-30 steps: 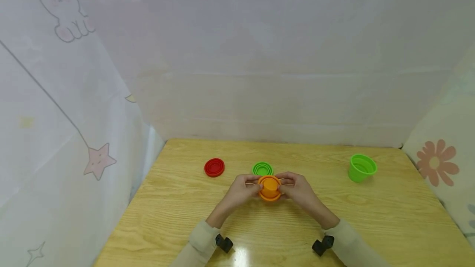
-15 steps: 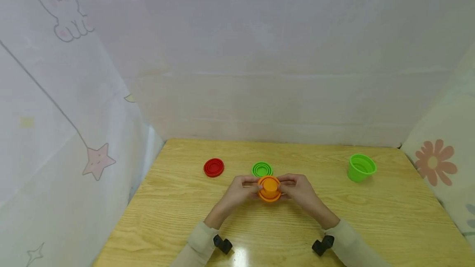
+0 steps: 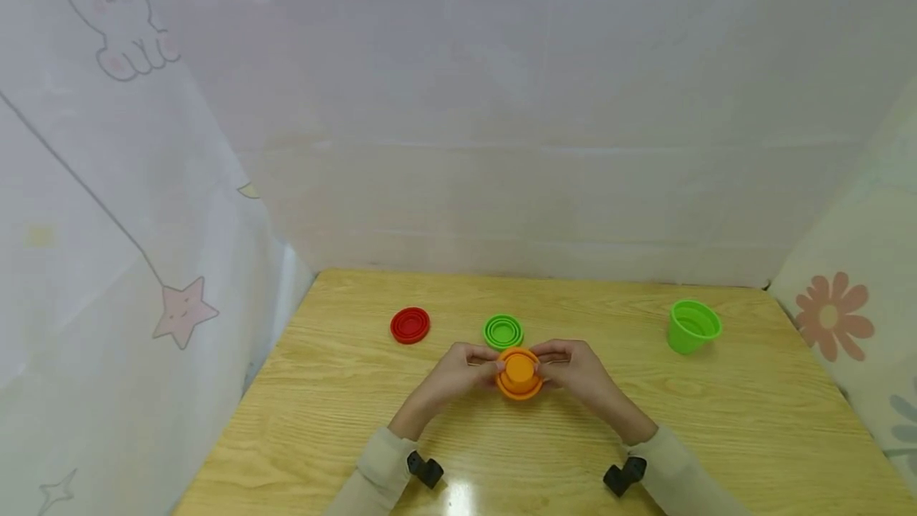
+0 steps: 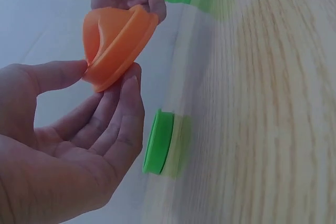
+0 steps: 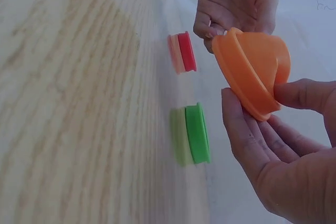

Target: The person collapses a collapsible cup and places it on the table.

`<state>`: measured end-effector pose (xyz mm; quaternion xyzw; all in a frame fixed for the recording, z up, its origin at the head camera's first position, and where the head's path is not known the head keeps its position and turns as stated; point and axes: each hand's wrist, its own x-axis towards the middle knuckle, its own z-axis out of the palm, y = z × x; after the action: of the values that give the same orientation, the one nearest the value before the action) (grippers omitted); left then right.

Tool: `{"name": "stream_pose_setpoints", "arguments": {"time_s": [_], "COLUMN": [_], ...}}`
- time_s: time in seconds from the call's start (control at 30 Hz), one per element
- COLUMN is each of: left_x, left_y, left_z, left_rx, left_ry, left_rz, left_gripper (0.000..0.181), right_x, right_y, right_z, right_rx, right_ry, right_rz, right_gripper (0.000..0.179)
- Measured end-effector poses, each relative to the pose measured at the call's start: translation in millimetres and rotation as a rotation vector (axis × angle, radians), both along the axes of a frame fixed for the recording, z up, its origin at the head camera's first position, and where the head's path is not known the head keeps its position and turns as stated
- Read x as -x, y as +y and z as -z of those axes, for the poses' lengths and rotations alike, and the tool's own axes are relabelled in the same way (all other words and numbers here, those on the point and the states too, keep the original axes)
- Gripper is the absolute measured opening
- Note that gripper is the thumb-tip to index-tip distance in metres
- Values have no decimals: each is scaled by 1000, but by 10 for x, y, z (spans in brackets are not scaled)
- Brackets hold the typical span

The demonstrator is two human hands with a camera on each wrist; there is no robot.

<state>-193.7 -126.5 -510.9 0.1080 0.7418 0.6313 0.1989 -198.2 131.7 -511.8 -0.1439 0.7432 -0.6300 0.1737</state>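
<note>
An orange collapsible silicone cup (image 3: 519, 373) is held above the table between both hands, partly folded, its base bulging toward the head camera. My left hand (image 3: 456, 373) pinches its left rim, thumb on the cup wall and fingers beneath. On the opposite side my right hand (image 3: 577, 372) pinches the rim the same way. In the left wrist view the wall of the orange cup (image 4: 116, 43) is dented by the thumb; the right wrist view shows a similar dent in the cup (image 5: 257, 66). Just beyond lies a flattened green cup (image 3: 503, 331).
A flattened red cup (image 3: 411, 326) lies at the back left of the wooden table (image 3: 322, 388). An expanded green cup (image 3: 693, 326) stands upright at the back right. White printed cloth (image 3: 501, 142) hangs behind the table and along both sides.
The orange cup has come slightly nearer the body and tilted, showing more of its base. Both hands keep hold of its rim. The whole head view has shifted a little.
</note>
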Motion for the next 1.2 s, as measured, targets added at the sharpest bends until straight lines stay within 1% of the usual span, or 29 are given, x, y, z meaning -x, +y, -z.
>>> {"name": "stream_pose_setpoints", "arguments": {"time_s": [0.17,0.3,0.37,0.43,0.57,0.67,0.83,0.93,1.0,1.1,1.2], "left_x": [-14,-15,-13,-10,-3,3,6,-3,-8,1,28], "left_y": [2,9,12,13,6,2,14,34,47,60,63], "left_z": [-36,-40,-38,-37,-37,-36,-23,-23,-29,-41,-50], "left_rx": [-8,15,29,27,-7,-60,-161,-190,-192,-181,-152], "left_ry": [1,15,22,25,25,-4,-69,-76,-78,-64,-47], "left_rz": [21,48,53,47,7,-32,-76,-78,-78,-55,-39], "left_gripper": [33,31,29,28,32,33,33,36,37,38,37], "right_x": [3,1,-1,-6,-11,-16,-19,-14,-10,0,13], "right_y": [24,19,12,9,17,31,50,54,59,66,73], "right_z": [3,12,17,17,10,-7,-27,-31,-32,-34,-32], "right_rx": [-22,-32,-33,-30,3,47,109,118,115,107,98], "right_ry": [30,64,67,40,-31,-67,-81,-72,-66,-55,-45], "right_rz": [-44,-92,-98,-81,-46,-43,-46,-36,-29,-33,-59], "right_gripper": [38,36,37,41,48,50,48,47,46,46,45]}}
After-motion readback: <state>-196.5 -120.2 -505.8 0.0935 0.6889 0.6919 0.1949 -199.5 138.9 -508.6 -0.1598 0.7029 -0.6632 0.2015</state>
